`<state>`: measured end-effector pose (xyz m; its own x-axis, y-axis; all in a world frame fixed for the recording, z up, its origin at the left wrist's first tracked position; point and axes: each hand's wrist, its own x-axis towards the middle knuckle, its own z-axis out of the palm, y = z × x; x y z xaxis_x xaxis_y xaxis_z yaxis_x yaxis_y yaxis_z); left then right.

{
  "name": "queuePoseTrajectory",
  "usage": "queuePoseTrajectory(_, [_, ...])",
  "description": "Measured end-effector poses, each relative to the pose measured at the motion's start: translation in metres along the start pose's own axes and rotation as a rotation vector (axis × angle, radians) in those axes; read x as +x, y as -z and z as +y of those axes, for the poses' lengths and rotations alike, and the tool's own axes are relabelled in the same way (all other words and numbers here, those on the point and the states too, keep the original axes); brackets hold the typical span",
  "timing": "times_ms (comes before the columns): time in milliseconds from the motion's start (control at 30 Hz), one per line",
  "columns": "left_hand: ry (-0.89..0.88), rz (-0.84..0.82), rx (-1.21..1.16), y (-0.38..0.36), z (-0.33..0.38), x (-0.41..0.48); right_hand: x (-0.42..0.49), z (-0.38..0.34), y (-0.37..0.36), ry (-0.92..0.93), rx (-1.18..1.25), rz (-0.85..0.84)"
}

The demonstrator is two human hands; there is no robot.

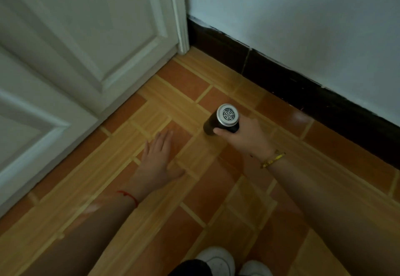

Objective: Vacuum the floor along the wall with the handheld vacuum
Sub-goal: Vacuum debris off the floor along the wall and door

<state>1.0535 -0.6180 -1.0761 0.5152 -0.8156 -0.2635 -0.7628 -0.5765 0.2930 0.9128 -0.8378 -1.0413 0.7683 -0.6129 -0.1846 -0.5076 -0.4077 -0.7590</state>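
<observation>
My right hand [244,137] grips a black handheld vacuum [223,120] with a silver vented rear cap facing the camera. Its nozzle end points down at the orange and yellow tiled floor [184,102] and is hidden behind the body. The vacuum is a short way out from the dark baseboard [303,89] under the pale wall [292,27]. My left hand [160,156] hovers flat, palm down, fingers together, over the floor to the left of the vacuum, holding nothing.
A white panelled door [75,48] and its frame [181,27] close the left side and meet the baseboard in the corner. Two white shoes [218,260] show at the bottom edge. A red string and a gold bracelet sit on my wrists.
</observation>
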Motion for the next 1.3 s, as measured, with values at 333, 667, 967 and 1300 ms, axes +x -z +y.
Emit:
queuePoseTrajectory(333, [0.177, 0.017, -0.070, 0.008, -0.050, -0.044, 0.029, -0.038, -0.054, 0.058, -0.062, -0.100])
queuePoseTrajectory(667, [0.370, 0.018, -0.087, 0.004, -0.095, -0.089, 0.037, -0.086, -0.109, 0.200, -0.091, -0.315])
queuePoseTrajectory(967, [0.478, 0.020, -0.100, -0.004, -0.116, -0.118, 0.014, -0.110, -0.159, 0.359, -0.158, -0.538])
queuePoseTrajectory(1300, [0.543, 0.049, -0.118, 0.003, -0.125, -0.127, 0.040, -0.145, -0.192, 0.354, -0.095, -0.380])
